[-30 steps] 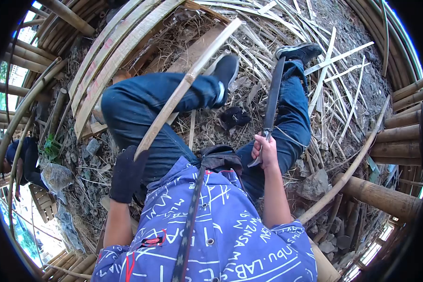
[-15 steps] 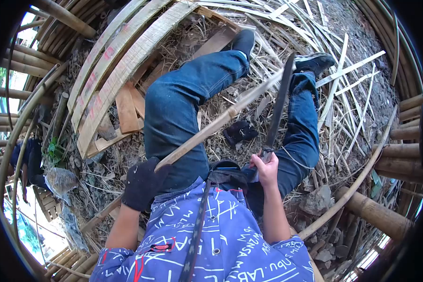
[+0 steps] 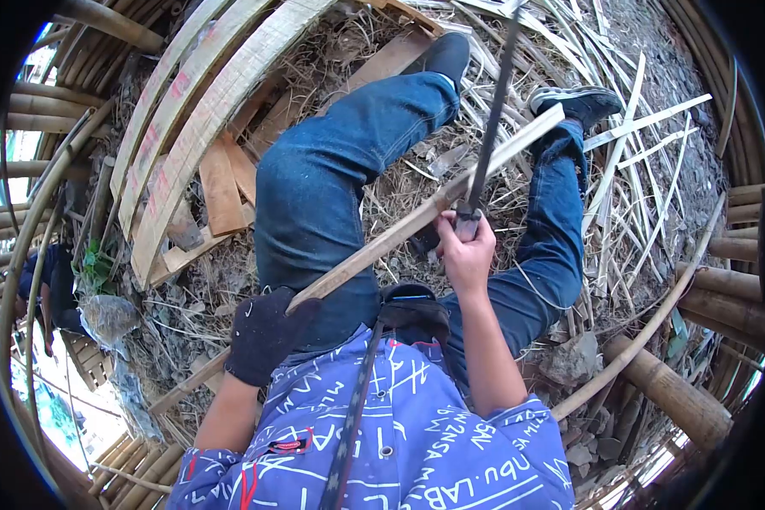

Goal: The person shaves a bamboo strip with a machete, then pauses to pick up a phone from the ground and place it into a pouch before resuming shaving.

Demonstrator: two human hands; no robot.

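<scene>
My left hand (image 3: 268, 333), in a black glove, is wrapped round a long bamboo strip (image 3: 382, 246) that slants up to the right across my legs. The strip's lower end comes out behind the glove at the lower left. My bare right hand (image 3: 467, 246) grips the handle of a long dark-bladed knife (image 3: 495, 110) just below the strip. The blade points up and crosses the strip; whether they touch, I cannot tell. A dark object on the ground is mostly hidden behind my right hand.
Wide pale planks with red marks (image 3: 217, 93) lie at the upper left. Thin split strips (image 3: 625, 127) litter the ground at the upper right. A rock (image 3: 571, 359) and a bamboo pole (image 3: 671, 395) are at the lower right. Part of another person (image 3: 58, 289) shows at the far left.
My right hand and the knife have moved up and slightly left, bringing the blade across the strip. The strip's far end has shifted a little to the right.
</scene>
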